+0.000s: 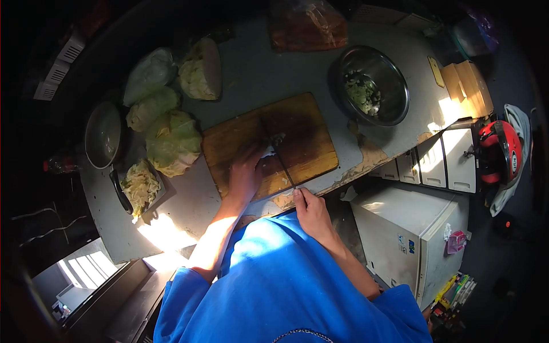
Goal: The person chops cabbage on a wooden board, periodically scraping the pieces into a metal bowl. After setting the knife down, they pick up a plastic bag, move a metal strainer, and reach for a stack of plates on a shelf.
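A wooden cutting board (309, 117) lies in front of me. My right hand (311, 210) is closed around the handle of a knife (284, 163), whose blade points away across the board. Left of the blade, my left hand (245, 171) rests on the board with its fingers curled, in shadow. A pale bit shows at those fingertips, but I cannot tell what the hand holds. Small whitish pieces (278, 139) lie by the far part of the blade. Chopped pale green and white pieces (363, 94) sit in a metal bowl (398, 86) to the right.
Cabbages (171, 143) and a cut cabbage (200, 71) stand left of the board. Beyond them are a pan (103, 134) and a heap of cabbage leaves (140, 186). A plastic-wrapped reddish pack (309, 26) lies at the back. Below right stands a white cabinet (394, 228).
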`<state>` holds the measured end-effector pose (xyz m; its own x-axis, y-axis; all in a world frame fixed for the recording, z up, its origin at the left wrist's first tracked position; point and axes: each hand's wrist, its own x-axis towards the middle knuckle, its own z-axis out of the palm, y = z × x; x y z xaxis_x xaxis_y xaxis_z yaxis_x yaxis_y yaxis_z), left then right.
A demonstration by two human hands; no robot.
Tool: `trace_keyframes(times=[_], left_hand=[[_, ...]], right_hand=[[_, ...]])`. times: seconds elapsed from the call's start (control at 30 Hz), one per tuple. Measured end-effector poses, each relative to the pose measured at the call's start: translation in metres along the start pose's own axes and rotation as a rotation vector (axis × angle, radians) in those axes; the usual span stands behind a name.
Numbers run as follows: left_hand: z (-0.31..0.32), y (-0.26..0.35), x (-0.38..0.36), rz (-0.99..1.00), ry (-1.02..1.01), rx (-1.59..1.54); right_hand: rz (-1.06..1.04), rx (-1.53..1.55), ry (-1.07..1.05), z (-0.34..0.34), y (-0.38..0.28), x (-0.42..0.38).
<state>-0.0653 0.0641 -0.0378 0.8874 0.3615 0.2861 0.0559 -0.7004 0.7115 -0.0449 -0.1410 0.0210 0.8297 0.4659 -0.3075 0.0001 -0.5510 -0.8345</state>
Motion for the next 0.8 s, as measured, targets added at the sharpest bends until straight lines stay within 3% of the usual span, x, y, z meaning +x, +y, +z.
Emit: trace_keyframes(times=[0.1,0.4,0.47,0.8], left_hand=[[-0.0020,-0.0009,0.0024,0.043,0.013,0.004],[-0.0008,0.0030,-0.0005,0.010,0.011,0.031],[-0.0006,0.0043,0.0003,0.012,0.018,0.026],[-0.0026,0.0040,0.0029,0.030,0.026,0.015]], right_hand=[[0.007,-0.093,-0.004,0.0013,0.0064,0.0022],[0.062,0.070,-0.003,0.0000,0.0026,-0.0042],[-0.023,0.026,0.030,0.0029,0.0010,-0.0021],[-0.035,0.030,0.033,0.0027,0.0034,-0.0024]])
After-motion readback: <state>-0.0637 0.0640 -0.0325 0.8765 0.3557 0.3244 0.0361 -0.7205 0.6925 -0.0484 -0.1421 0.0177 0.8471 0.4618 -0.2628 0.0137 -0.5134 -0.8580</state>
